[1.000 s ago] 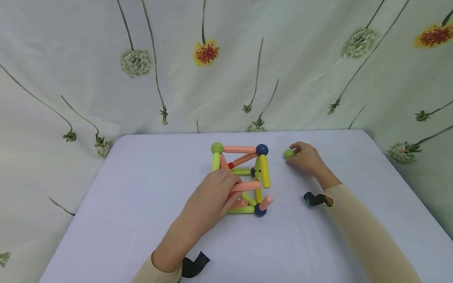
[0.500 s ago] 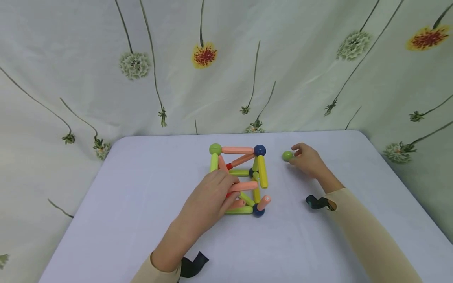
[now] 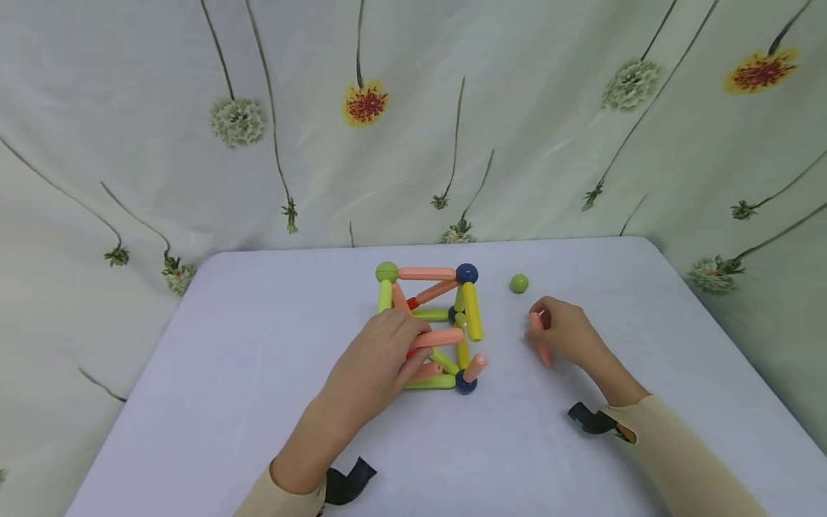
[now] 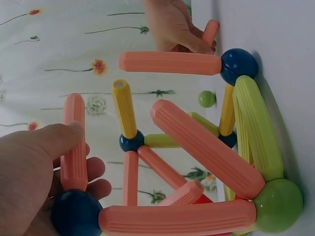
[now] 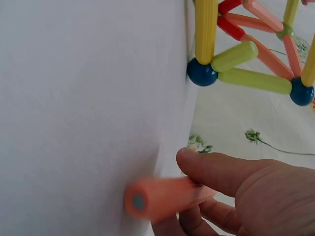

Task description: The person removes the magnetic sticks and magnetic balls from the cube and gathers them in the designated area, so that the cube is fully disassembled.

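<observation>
A frame of magnetic rods and balls [image 3: 431,382] stands mid-table, in salmon, yellow, lime and red, with blue and green balls. My left hand [image 3: 377,355] pinches a salmon rod [image 4: 74,152] between thumb and fingers; the rod's lower end meets a blue ball [image 4: 76,212] at a top corner of the frame. To the right of the frame my right hand [image 3: 568,332] grips another salmon rod [image 5: 165,196], close over the table, its metal end tip showing. A loose green ball [image 3: 519,283] lies behind that hand. Part of the frame is hidden behind my left hand.
The white table [image 3: 258,323] ends at a flower-printed cloth [image 3: 413,143] hanging behind it. A black strap [image 3: 349,482] sticks out from the left cuff, and another strap [image 3: 591,418] from the right cuff.
My right hand has left the green ball, come nearer along the table and taken hold of a salmon rod. The ball stays behind. My left hand keeps its hold on the frame's rod.
</observation>
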`<state>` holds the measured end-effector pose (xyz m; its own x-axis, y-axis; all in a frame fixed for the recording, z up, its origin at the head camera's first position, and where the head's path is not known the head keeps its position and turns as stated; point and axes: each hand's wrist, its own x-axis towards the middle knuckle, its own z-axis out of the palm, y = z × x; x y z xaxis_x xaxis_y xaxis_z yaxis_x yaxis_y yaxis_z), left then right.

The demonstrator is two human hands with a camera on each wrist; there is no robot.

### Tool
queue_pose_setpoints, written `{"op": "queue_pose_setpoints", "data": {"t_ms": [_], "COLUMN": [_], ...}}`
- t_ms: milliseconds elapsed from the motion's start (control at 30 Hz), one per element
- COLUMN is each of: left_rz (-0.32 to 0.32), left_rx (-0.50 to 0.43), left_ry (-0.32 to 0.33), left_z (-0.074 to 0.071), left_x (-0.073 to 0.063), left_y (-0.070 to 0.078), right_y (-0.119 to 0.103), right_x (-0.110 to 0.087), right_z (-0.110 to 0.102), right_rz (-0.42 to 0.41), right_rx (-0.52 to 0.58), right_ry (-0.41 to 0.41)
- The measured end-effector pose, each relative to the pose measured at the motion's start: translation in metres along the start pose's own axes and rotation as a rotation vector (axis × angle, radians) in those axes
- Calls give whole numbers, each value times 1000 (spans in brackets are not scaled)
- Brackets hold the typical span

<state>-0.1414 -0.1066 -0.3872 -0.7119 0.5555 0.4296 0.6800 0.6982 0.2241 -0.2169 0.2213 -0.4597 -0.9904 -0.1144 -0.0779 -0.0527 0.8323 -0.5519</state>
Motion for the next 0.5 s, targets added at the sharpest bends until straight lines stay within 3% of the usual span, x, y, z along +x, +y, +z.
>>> {"op": "queue_pose_setpoints", "data": {"t_ms": [133,300,367,500], "left_rz": [-8,-12,-10,-6], "left_rx": [3,-1,-1,-1], "left_ry": [-1,-2,-1,1], "left_z": [0,0,-1,-1], "left_x": [-1,-1,-1,-1], "left_y": [-1,0,0,-1], "right_y": [-5,-21,-38,-82], "right_x": [-5,-9,-12,-17], "right_z": [12,11,7,0], "right_rz": [35,49,8,-109], "right_rx": [-88,-104,-37,204], "right_ry": [34,55,108,166]}}
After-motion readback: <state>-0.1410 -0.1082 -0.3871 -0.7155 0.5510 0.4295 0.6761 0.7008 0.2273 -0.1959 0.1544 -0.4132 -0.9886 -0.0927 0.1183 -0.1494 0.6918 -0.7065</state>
